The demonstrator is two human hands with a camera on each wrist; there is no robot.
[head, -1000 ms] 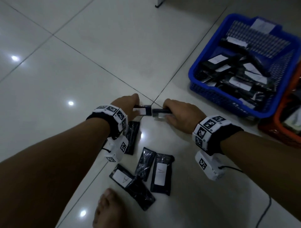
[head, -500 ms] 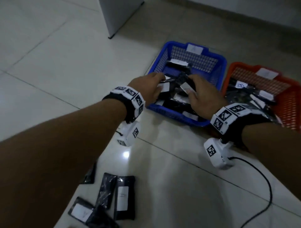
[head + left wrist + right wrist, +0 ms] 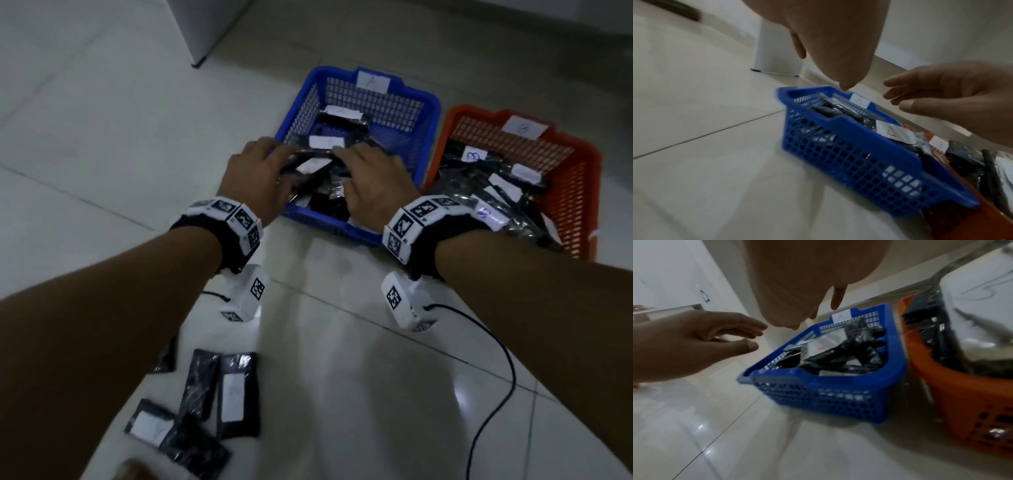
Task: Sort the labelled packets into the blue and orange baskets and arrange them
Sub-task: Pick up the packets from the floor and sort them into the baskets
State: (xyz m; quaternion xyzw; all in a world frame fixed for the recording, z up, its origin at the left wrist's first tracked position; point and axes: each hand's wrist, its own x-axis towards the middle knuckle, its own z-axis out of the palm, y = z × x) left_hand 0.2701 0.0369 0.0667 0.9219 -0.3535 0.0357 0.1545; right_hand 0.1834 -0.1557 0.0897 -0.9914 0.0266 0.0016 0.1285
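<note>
The blue basket [image 3: 433,113] sits on the tiled floor and holds several black packets with white labels [image 3: 325,141]. To its right the orange basket [image 3: 589,178] is piled with more packets. My left hand [image 3: 263,161] and right hand [image 3: 370,164] hover over the near half of the blue basket. In the left wrist view my right hand [image 3: 931,91] has straight fingers and holds nothing above the blue basket [image 3: 859,134]. The right wrist view shows my left hand [image 3: 715,335] just as empty, beside the blue basket [image 3: 898,366] and the orange basket [image 3: 941,374].
Several loose packets [image 3: 236,394] lie on the floor near my left forearm. A black cable [image 3: 507,370] trails from the right wrist camera across the tiles. A white cabinet [image 3: 205,31] stands at the back left. A bare foot [image 3: 133,471] shows at the bottom edge.
Both hands carried a packet each from the floor pile up to the blue basket. Their fingers have since straightened, and the packets lie in the basket.
</note>
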